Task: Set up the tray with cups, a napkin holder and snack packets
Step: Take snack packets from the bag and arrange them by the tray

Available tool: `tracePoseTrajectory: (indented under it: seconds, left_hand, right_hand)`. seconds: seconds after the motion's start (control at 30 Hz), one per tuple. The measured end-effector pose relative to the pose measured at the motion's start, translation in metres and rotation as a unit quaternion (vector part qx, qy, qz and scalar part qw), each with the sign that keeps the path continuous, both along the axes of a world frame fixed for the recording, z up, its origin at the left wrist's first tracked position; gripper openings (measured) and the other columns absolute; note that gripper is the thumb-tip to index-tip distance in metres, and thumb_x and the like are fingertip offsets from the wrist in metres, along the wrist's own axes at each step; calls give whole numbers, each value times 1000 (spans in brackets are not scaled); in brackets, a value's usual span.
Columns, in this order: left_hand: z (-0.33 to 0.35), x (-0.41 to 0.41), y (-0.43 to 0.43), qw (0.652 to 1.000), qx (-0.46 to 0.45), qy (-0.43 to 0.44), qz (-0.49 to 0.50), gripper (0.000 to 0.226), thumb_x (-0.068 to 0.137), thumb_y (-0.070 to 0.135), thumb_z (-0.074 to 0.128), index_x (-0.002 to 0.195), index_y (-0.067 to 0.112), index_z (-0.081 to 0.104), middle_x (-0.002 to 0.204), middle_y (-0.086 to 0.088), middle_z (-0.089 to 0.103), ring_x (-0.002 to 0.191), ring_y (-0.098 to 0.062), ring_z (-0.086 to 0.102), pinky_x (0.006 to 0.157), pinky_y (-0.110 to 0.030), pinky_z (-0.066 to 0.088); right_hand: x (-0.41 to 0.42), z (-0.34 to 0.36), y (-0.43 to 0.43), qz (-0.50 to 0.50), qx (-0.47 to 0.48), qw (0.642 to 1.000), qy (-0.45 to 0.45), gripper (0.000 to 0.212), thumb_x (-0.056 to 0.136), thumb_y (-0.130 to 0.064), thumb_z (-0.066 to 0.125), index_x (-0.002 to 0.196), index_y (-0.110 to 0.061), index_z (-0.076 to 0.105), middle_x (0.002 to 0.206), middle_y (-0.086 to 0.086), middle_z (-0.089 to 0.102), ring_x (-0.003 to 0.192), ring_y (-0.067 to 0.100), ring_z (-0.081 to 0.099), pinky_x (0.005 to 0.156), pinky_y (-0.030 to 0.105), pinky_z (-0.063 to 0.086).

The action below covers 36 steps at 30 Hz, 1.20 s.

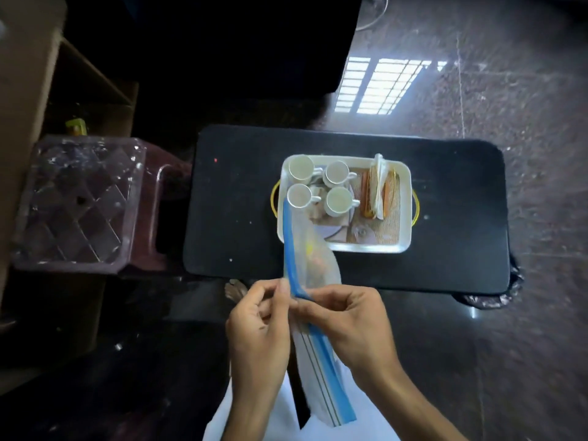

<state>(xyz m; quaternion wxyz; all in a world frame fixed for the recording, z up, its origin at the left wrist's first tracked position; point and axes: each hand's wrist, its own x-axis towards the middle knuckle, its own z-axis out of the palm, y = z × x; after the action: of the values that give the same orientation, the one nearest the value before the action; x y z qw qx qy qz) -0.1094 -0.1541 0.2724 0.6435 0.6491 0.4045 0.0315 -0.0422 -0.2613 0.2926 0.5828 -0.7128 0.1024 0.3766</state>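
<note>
A white tray (404,198) with yellow handles sits on a black low table (461,218). Several white cups (300,168) stand in its left half. A napkin holder (378,187) with white napkins stands in its right half. Below the table, my left hand (257,332) and my right hand (353,326) both pinch a clear zip bag (313,262) with a blue seal strip. The bag's upper end overlaps the tray's near left corner in the view. Something pale and yellow shows faintly inside the bag.
A clear plastic box (76,202) rests on a maroon stool (156,218) left of the table. A wooden shelf unit (92,84) stands at far left. The floor (509,90) is dark polished stone. My bare foot (234,289) shows by the table's near edge.
</note>
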Motion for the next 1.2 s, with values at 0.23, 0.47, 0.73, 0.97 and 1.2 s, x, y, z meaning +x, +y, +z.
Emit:
tracePoseTrajectory:
  seconds: [0.23,0.47,0.73,0.97,1.2]
  left_hand:
    - [-11,21,-41,999,-20,37,-20,32,92,54,61,87,27,78,82,-7,80,82,-30,79,78,-54,65]
    - [-10,39,-48,997,-37,36,-65,41,90,61,56,89,27,77,85,-8,80,86,-33,78,78,-57,64]
    - [-9,44,-28,996,-48,18,-69,36,94,48,62,87,16,77,82,-17,76,80,-37,76,74,-55,65]
    - [-5,57,-30,996,30,-3,-82,44,101,39,49,71,13,65,64,-11,61,62,-17,56,60,-49,55]
    - [-6,63,-39,1000,-5,4,-5,44,104,36,49,76,7,68,70,-17,71,66,-34,67,66,-57,59]
  right_hand:
    - [10,-10,-48,38,-20,998,-43,10,78,-34,79,84,-26,82,75,-16,77,71,2,74,67,16,59]
    - [29,-18,-61,24,37,999,-29,11,82,-22,79,93,-19,82,82,-9,79,76,8,77,69,20,60]
    - [34,-28,-43,-42,117,988,92,23,73,-18,81,90,-3,79,82,11,79,77,21,77,69,24,60]
    - [32,-16,-37,-119,122,977,128,20,71,-31,75,81,-14,77,76,4,74,72,13,70,70,20,56]
    - [36,-7,-27,-196,155,950,188,25,91,-9,61,70,-12,74,73,8,69,69,15,65,67,24,57]
